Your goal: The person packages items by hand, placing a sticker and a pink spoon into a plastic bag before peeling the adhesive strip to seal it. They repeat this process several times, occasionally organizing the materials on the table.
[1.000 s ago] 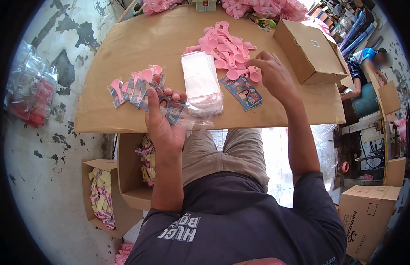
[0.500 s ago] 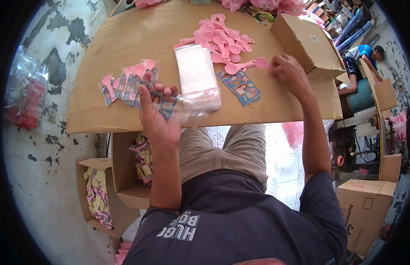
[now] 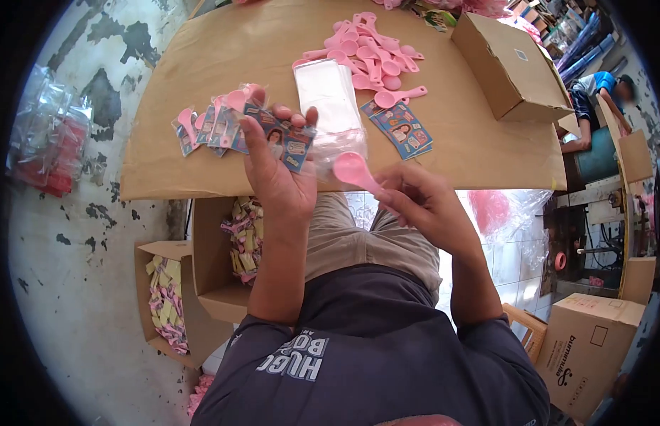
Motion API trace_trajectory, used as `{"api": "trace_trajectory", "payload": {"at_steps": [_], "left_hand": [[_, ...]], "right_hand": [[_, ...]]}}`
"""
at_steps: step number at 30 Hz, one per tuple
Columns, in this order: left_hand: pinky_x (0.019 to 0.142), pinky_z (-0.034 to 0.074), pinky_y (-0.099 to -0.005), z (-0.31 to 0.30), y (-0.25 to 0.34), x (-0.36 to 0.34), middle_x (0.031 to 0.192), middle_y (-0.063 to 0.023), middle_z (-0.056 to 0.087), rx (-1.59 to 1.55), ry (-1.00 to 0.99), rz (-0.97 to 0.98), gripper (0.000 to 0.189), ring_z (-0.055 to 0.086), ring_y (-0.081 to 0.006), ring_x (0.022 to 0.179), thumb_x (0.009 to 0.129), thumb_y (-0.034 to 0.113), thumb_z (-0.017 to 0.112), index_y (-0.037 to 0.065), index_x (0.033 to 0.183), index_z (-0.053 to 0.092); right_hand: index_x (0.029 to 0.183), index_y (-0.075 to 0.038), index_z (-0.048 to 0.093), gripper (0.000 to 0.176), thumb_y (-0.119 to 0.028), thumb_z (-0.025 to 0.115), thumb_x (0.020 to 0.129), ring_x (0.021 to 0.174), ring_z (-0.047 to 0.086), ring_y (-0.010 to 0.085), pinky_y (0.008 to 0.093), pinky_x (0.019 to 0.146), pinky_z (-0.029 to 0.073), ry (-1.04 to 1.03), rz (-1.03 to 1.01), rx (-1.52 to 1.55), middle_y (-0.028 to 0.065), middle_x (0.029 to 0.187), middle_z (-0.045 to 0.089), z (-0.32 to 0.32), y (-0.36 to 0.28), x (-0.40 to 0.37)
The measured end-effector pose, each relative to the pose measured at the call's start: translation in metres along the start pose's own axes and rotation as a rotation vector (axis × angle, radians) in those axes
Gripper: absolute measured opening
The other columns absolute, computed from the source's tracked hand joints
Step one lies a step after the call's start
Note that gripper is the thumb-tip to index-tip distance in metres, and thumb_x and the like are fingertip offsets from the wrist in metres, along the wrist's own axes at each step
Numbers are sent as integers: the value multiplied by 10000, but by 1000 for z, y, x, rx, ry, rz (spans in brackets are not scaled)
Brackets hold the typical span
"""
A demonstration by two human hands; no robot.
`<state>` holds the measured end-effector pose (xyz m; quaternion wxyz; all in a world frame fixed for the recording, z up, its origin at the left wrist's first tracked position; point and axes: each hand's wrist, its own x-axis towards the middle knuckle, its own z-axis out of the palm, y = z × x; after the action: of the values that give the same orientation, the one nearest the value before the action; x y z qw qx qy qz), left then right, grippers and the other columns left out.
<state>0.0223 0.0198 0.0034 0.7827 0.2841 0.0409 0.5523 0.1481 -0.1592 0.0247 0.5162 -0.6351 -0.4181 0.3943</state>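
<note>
My left hand [image 3: 279,186] grips a blue printed card [image 3: 279,140] that seems to be inside a clear plastic bag, thumb in front and fingers behind. Close by on its right, my right hand [image 3: 433,209] pinches a pink measuring spoon [image 3: 350,170] by the handle, bowl toward the card and apart from it. Behind the hands lies a stack of clear bags [image 3: 323,89]. Two or more blue cards [image 3: 408,135] overlap on the table to its right, near one loose pink spoon. Left of my left hand are several bagged cards with spoons [image 3: 209,129].
A heap of pink spoons [image 3: 376,53] covers the table's far middle. A cardboard box [image 3: 511,67] stands at the table's right. Below the left edge, open boxes [image 3: 166,305] hold small packed items. Another person [image 3: 593,106] sits at far right.
My right hand has brought the pink spoon from beside the spoon heap down and left toward my left hand. The left hand still holds its card. The whole view has shifted slightly.
</note>
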Motion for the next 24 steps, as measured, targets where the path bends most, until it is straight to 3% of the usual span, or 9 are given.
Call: {"api": "trace_trajectory", "payload": {"at_steps": [3,8,12,14,17,21,23,24], "left_hand": [[1023,532,-475,5,-7,-7,978,-45,613,-62,-39,-103,532,635,-159,900,1043,445,573,80,1412,459],[996,551,-475,8,-14,-13,996,-49,615,-108,-40,-163,545,639,-163,907,1042,453,571,83,1423,453],[982,563,-474,12,-21,-22,1043,-53,606,-236,-55,-322,542,634,-168,934,1054,441,552,79,1441,439],[1023,536,-420,15,-22,-26,1040,-29,587,-232,-92,-381,519,634,-139,960,1075,428,507,71,1445,438],[1019,539,-416,17,-23,-30,1050,-31,587,-238,-84,-426,511,633,-136,958,1076,405,514,61,1446,436],[1017,541,-421,13,-22,-28,1045,-34,582,-185,-69,-444,483,632,-138,954,1081,365,523,63,1448,439],[1041,535,-436,8,-23,-26,1088,-46,598,-199,-51,-479,465,640,-147,977,1084,334,526,53,1446,444],[1041,535,-436,6,-22,-25,1088,-46,598,-201,-48,-477,465,640,-147,977,1084,334,526,53,1446,444]], "right_hand": [[1190,-17,666,212,-121,664,1006,746,627,70,235,670,518,-36,-70,-11,21,906,690,3,2,4],[1278,23,580,332,-63,693,978,978,682,119,260,828,549,-20,-142,362,72,1119,688,11,12,9],[1207,12,559,319,-52,734,948,975,670,113,260,834,545,67,-185,463,71,1098,671,22,15,15],[1111,-29,551,309,-91,783,917,898,637,85,232,784,525,196,-267,311,28,1004,645,27,24,22],[1066,-47,539,354,-128,830,881,808,570,63,224,723,489,280,-275,270,-4,915,606,31,33,27],[1170,-55,564,436,-135,848,849,784,532,77,237,677,463,330,-307,152,25,974,598,32,30,25],[1186,-73,651,415,-133,850,827,815,540,116,270,692,475,466,-528,-183,67,1097,583,32,18,23],[1186,-73,651,415,-133,850,827,815,540,116,270,692,475,462,-527,-185,67,1097,583,28,20,23]]}}
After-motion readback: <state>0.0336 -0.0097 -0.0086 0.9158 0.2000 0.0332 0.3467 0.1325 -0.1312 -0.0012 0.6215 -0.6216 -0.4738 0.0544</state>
